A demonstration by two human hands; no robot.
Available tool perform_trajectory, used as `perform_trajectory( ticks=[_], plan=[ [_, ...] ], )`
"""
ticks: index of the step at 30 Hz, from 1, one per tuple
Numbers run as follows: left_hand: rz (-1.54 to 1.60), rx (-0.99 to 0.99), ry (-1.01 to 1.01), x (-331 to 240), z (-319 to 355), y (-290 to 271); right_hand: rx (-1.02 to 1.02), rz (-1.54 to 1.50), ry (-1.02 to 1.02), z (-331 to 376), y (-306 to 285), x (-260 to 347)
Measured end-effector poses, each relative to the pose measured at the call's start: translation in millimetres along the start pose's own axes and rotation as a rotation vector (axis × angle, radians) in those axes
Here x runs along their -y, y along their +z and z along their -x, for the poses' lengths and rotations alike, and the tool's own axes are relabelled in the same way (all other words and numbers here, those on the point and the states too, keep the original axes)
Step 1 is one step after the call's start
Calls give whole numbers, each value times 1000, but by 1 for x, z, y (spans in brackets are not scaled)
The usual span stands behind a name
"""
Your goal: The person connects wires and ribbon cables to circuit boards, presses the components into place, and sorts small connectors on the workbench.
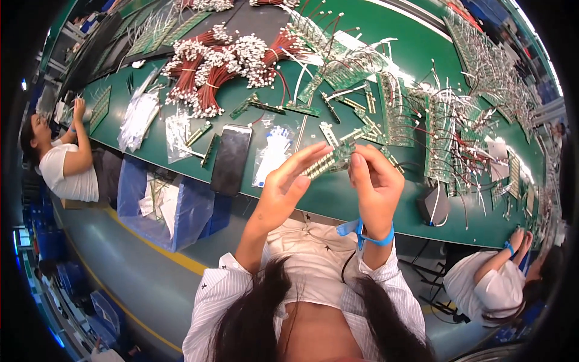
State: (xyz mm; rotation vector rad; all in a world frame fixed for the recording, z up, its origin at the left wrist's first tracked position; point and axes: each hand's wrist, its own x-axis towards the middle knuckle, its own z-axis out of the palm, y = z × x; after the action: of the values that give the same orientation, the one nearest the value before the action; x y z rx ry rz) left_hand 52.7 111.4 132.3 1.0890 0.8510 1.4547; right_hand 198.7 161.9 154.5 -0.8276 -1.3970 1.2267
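A single head view looks steeply down from the wearer's brow, through the left one of two side-by-side fisheye cameras. The striped shirt point(386, 295) sits close below the lens; the left hand point(286, 184) and right hand point(377, 181) come near mid-picture, over the table point(319, 200). The wide field reaches a seated person point(72, 172) at left and another person point(488, 289) at right, bending straight edges toward its dark round rim.
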Motion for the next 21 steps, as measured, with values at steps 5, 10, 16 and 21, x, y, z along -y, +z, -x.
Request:
perform_trajectory(
  ticks=[5, 10, 16, 21],
  plan=[
    [-272, -56, 47, 6, 4, 6, 67, -65, 79, 2, -5, -4],
    [-198, -107, 18, 7, -2, 9, 124, -93, 121, -1, -13, -10],
    [-232, -233, 42, 3, -10, 4, 277, 318, -104, -11, -27, -8],
    [-204, -290, 84, 2, -13, 2, 321, 482, -127, -8, -29, -20]
  ],
)
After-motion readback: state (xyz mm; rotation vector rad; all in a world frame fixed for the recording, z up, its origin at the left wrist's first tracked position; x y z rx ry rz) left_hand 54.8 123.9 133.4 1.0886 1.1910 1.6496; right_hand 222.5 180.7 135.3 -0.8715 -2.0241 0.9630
